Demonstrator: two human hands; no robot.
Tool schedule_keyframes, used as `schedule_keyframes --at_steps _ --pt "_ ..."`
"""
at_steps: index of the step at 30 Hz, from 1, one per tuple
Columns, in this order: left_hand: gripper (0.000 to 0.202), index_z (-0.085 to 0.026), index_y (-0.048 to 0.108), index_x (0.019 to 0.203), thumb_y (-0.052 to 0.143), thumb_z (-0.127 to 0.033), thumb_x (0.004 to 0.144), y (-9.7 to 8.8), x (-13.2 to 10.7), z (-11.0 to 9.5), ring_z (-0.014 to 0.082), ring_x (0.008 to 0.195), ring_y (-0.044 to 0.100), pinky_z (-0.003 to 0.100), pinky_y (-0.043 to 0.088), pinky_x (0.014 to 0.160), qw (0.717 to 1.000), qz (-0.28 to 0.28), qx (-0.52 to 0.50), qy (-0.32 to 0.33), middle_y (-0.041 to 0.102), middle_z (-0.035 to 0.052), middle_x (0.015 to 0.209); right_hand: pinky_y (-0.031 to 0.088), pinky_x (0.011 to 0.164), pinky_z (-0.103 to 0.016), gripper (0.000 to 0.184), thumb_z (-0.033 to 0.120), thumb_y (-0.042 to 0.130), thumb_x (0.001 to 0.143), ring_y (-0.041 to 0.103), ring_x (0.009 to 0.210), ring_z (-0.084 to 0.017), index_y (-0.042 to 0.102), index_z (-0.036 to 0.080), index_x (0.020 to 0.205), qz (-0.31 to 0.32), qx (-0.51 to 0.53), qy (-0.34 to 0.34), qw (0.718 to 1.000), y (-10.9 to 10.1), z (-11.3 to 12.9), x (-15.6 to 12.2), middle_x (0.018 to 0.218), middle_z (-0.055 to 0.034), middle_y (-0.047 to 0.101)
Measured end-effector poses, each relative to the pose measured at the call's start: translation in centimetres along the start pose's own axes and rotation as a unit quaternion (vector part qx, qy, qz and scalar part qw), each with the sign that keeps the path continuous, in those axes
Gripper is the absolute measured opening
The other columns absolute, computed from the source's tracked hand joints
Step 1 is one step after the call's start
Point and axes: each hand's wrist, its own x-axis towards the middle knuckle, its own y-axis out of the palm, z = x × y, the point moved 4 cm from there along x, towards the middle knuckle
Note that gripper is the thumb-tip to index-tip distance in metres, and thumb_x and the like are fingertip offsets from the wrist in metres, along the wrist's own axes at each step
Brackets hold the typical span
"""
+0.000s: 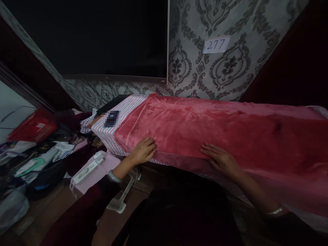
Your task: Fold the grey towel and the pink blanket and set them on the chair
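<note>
A red plush blanket lies spread along a long table-like surface, over a striped cloth. My left hand rests on the blanket's near edge towards its left end, with fingers laid on the fabric and slightly bent. Further right, my right hand lies on the same edge. Its fingers are stretched out to the left and its thumb is apart, lower down. Slight folds run along the blanket's left end, and its near side hangs over the front edge of the surface.
A dark blurred-out object sits on the striped cloth. To the left, a white power strip lies on a pink surface. Piled clothes and a red bag fill the far left. A large television is behind.
</note>
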Motion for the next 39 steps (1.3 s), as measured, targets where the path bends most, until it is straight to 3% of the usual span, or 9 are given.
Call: schedule_keyframes --at_steps 4,6,8,10,12,16,23,32,39 --pt "0.03 -0.019 0.072 0.1 0.045 -0.032 0.101 -1.2 2.3 1.2 0.0226 0.093 0.069 0.039 0.057 0.087 0.997 -0.011 -0.056 -0.059 0.072 0.0099 0.096 0.057 0.105 -0.052 0.037 0.04 0.05 0.102 0.068 0.123 -0.03 0.076 0.025 0.124 0.014 0.002 0.026 1.0 -1.6 0.2 1.4 0.127 -0.0089 0.075" --pt "0.036 -0.017 0.071 0.117 0.043 -0.035 0.102 -1.4 4.6 1.8 0.0254 0.108 0.069 0.043 0.054 0.099 0.994 -0.025 -0.041 -0.103 0.073 0.0131 0.114 0.053 0.109 -0.054 0.042 0.04 0.042 0.106 0.065 0.128 -0.03 0.074 0.026 0.129 0.007 -0.02 0.056 0.998 -2.0 -0.1 2.9 0.132 -0.009 0.073" --pt "0.05 -0.016 0.059 0.143 0.048 -0.041 0.101 -1.1 7.1 2.1 0.0306 0.136 0.056 0.049 0.044 0.116 0.991 -0.015 -0.013 -0.133 0.061 0.0169 0.147 0.045 0.116 -0.058 0.047 0.041 0.039 0.106 0.054 0.142 -0.032 0.065 0.026 0.143 0.009 -0.062 0.085 0.994 -1.8 -0.5 4.5 0.148 -0.0097 0.063" --pt "0.068 -0.018 0.042 0.159 0.054 -0.048 0.099 -0.2 8.9 2.2 0.0356 0.155 0.033 0.056 0.031 0.125 0.986 0.034 0.016 -0.162 0.037 0.0164 0.168 0.039 0.118 -0.063 0.053 0.046 0.042 0.105 0.041 0.151 -0.035 0.052 0.028 0.155 0.041 -0.105 0.116 0.987 -0.8 -0.9 5.5 0.162 -0.0095 0.048" --pt "0.074 -0.021 0.036 0.163 0.055 -0.052 0.098 1.2 9.5 2.5 0.0388 0.16 0.019 0.064 0.022 0.126 0.973 0.106 0.042 -0.202 0.025 0.0143 0.173 0.036 0.118 -0.065 0.058 0.051 0.042 0.105 0.034 0.154 -0.036 0.046 0.032 0.159 0.095 -0.13 0.153 0.975 0.5 -1.3 5.6 0.167 -0.009 0.039" --pt "0.069 -0.027 0.035 0.164 0.044 -0.058 0.102 3.1 8.7 3.4 0.0372 0.162 0.013 0.069 0.015 0.126 0.949 0.177 0.073 -0.251 0.02 0.0107 0.174 0.033 0.121 -0.062 0.06 0.056 0.038 0.105 0.031 0.157 -0.033 0.042 0.035 0.161 0.148 -0.133 0.189 0.962 2.4 -1.6 4.5 0.169 -0.0064 0.034" --pt "0.069 -0.03 0.033 0.164 0.041 -0.061 0.102 3.6 8.1 3.8 0.0355 0.162 0.013 0.068 0.017 0.126 0.95 0.169 0.087 -0.247 0.019 0.0094 0.174 0.032 0.122 -0.062 0.06 0.058 0.035 0.106 0.029 0.157 -0.033 0.041 0.037 0.161 0.129 -0.116 0.192 0.966 2.7 -1.8 4.0 0.171 -0.0053 0.032" --pt "0.063 -0.026 0.046 0.158 0.05 -0.052 0.101 3.4 7.7 3.8 0.0379 0.158 0.025 0.07 0.025 0.122 0.969 0.108 0.07 -0.212 0.033 0.0153 0.169 0.034 0.12 -0.062 0.057 0.056 0.039 0.106 0.034 0.155 -0.032 0.045 0.036 0.159 0.087 -0.111 0.167 0.976 3.0 -2.1 3.8 0.168 -0.0075 0.039" --pt "0.057 -0.027 0.047 0.157 0.04 -0.046 0.104 1.9 6.2 4.5 0.0341 0.157 0.031 0.064 0.026 0.124 0.96 0.118 0.097 -0.233 0.039 0.0131 0.167 0.027 0.124 -0.061 0.06 0.055 0.042 0.106 0.028 0.158 -0.032 0.042 0.033 0.161 0.143 -0.085 0.202 0.965 1.6 -0.6 5.0 0.17 -0.0092 0.033"
